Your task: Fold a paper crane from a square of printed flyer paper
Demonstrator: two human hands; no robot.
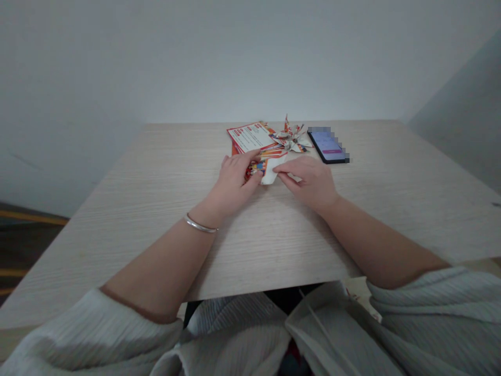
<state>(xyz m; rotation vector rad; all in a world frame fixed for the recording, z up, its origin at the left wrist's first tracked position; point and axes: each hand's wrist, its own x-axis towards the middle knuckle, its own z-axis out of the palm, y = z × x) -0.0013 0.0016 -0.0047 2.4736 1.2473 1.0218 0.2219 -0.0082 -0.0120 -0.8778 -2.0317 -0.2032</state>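
A small piece of folded printed paper (270,172), colourful on the left and white on the right, lies between my hands on the table. My left hand (239,175) grips its left part, thumb and fingers closed over it. With thumb and index finger pinched, my right hand (307,180) holds its right edge. Just beyond stands a folded paper flower (293,137) with pointed white, red and orange petals. Printed leaflets (250,137) with red borders lie behind my left hand, partly covered by it.
A phone (329,145) with its screen lit lies behind my right hand. The pale wood-grain table (148,198) meets a plain wall (250,62) at its far edge. At the lower left are dark shapes with yellowish bars.
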